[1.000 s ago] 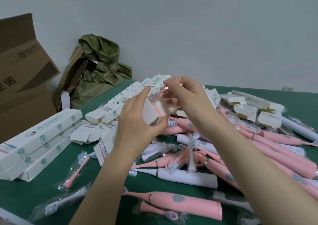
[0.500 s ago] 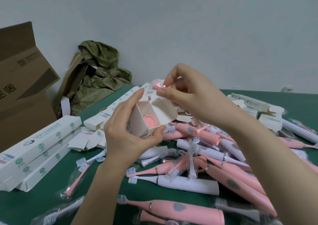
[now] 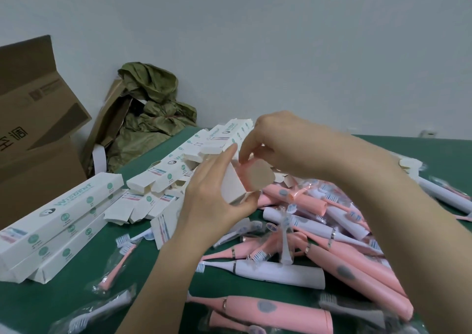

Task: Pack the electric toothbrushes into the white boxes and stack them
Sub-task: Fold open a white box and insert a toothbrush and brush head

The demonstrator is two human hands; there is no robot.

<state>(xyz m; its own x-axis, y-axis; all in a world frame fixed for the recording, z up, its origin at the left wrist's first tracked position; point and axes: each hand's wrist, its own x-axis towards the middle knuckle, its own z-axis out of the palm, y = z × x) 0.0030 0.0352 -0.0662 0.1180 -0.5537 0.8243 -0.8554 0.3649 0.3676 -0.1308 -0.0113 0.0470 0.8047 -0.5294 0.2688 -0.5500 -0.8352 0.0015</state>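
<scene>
The left hand (image 3: 212, 203) gripped the white box (image 3: 232, 185), fingers curled round it. Just above them, the right hand (image 3: 288, 144) had its fingertips (image 3: 242, 154) at the box's open mouth; I couldn't tell its grip.

Matt white card boxes (image 3: 63, 213), smooth pink/white plastic toothbrushes (image 3: 281, 273) w/ shiny metal rings (image 3: 224, 303), matt green tabletop (image 3: 447, 154).

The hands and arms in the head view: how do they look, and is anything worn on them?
The left hand and right hand are bare: no gloves, and no ring shows. The left forearm and right forearm are bare too, as far as the frame reaches; no sleeve, watch or bracelet is visible. No markings are seen.
</scene>
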